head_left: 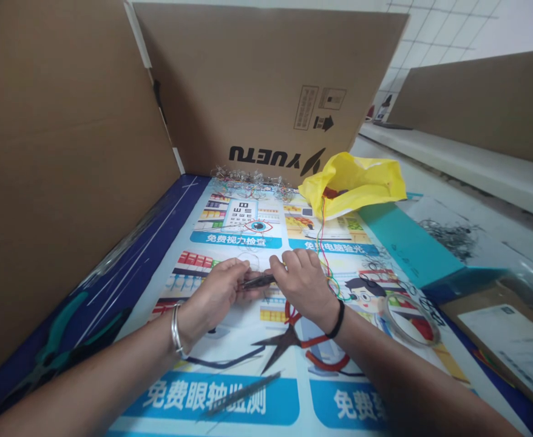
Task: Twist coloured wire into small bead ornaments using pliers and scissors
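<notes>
My right hand (303,282) is closed around a dark, narrow metal tool (260,281), its exact kind partly hidden by the fingers. The tip of that tool reaches the fingers of my left hand (223,288), which are pinched together. A faint loop of thin wire (249,257) rises just above the left fingertips. Below my right hand lie red-handled scissors (281,347) with their blades spread. Several thin dark wire lengths (246,393) lie in a bundle nearer to me. Red, yellow and green strands (325,243) run past my right hand.
A yellow bag (362,182) stands at the back right. Tangled wire pieces (257,181) line the cardboard wall (266,79). Teal-handled pliers (61,340) lie at left. A tape roll (411,320), a teal box (412,249) and a brown package (507,340) are at right.
</notes>
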Demonstrator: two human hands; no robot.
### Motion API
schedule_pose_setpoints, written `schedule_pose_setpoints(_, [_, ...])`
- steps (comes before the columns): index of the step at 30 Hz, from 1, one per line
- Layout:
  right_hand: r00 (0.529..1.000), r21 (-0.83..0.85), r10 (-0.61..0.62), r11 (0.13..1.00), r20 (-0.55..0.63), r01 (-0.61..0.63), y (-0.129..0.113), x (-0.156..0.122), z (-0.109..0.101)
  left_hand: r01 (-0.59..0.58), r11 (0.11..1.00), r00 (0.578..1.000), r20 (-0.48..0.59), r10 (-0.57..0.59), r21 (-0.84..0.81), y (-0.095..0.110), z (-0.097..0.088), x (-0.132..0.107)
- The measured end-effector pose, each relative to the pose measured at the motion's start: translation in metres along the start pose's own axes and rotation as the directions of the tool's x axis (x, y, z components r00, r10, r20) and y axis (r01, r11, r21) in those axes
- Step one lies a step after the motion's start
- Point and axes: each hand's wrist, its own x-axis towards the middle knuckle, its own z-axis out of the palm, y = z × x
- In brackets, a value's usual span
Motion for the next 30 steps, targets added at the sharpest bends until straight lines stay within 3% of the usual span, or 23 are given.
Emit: schedule_pose_setpoints(30, [1.0,-0.031,-0.017,0.999,-0.012,0.017,-0.0018,0.0008,-0.0038,-0.011,1.0,1.0,-0.028,0.011,0.013,0.0005,0.0021,-0.0012])
